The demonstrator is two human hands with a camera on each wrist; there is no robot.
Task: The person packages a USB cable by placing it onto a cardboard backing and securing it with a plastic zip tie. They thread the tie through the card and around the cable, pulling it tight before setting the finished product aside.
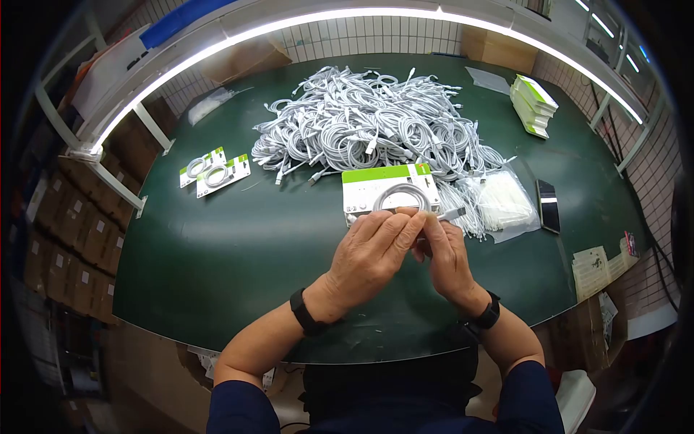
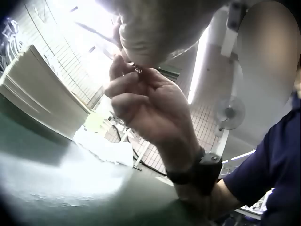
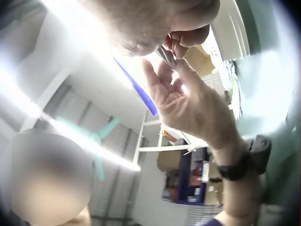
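Note:
A coiled pale grey USB cable [image 1: 402, 189] is held up between both hands, over the near edge of a stack of white-and-green packaging cards [image 1: 361, 189]. My left hand [image 1: 372, 249] pinches the near side of the coil. Close against it, my right hand [image 1: 450, 262] grips the coil's right side, and a USB plug [image 1: 454, 213] sticks out beyond its fingers. Thumbs and fingertips meet at the cable's bundled strands [image 3: 165, 55], seen in the right wrist view. The fingers hide much of the coil's near part.
Behind the cards lies a large heap of coiled cables [image 1: 369, 123]. Two carded cables [image 1: 223, 176] lie at left. On the right are a bag of white ties [image 1: 506, 202], a phone [image 1: 548, 206] and another card stack [image 1: 533, 105]. A lamp bar [image 1: 441, 14] arches over the green table [image 1: 217, 275].

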